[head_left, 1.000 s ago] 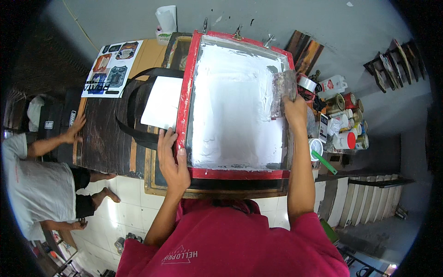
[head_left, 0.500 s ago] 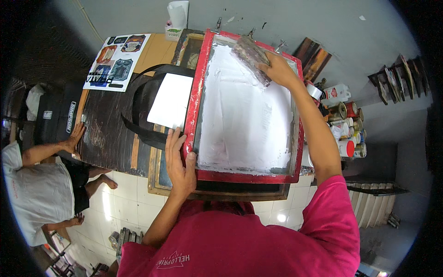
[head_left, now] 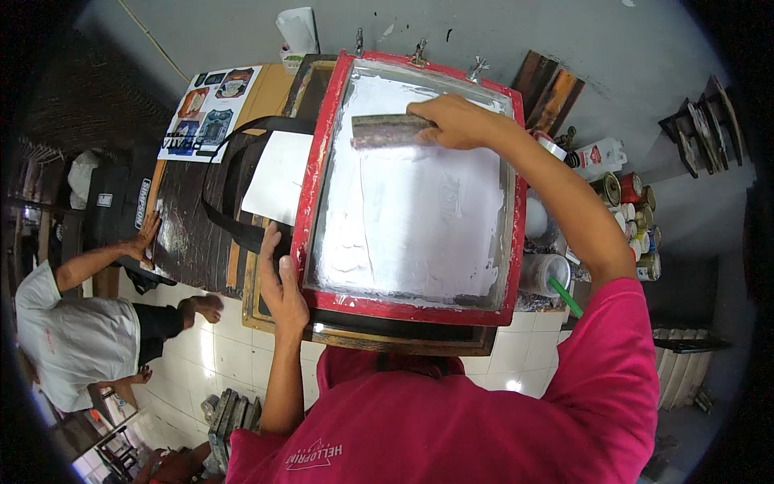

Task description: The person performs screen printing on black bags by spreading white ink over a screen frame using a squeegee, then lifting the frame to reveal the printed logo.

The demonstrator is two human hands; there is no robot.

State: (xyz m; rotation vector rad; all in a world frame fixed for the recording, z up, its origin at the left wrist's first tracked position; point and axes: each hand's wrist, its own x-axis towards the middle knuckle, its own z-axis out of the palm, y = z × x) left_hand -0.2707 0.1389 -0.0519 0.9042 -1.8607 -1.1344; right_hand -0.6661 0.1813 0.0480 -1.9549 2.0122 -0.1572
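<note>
A red-framed printing screen (head_left: 316,165) lies in front of me, its mesh (head_left: 411,234) smeared with white ink. My right hand (head_left: 461,121) is closed on the right end of a worn squeegee (head_left: 379,131), which lies crosswise over the far part of the mesh. The fingertips under the squeegee are partly hidden. At the near left corner of the frame, my left hand (head_left: 284,297) rests against its outer side, fingers stretched and thumb apart, holding nothing. Metal clamps (head_left: 418,52) stand along the frame's far edge.
Left of the screen lie a white sheet (head_left: 276,179), a black strap (head_left: 216,189) and a printed picture sheet (head_left: 214,111). Paint cans (head_left: 630,187) and a tub with a green stick (head_left: 545,274) stand right. A co-worker (head_left: 85,339) leans a hand on the table's left end.
My right hand has moved the squeegee left and nearer, turning it from slanted to nearly crosswise. My left hand stays at the frame's edge. The co-worker's leg has shifted.
</note>
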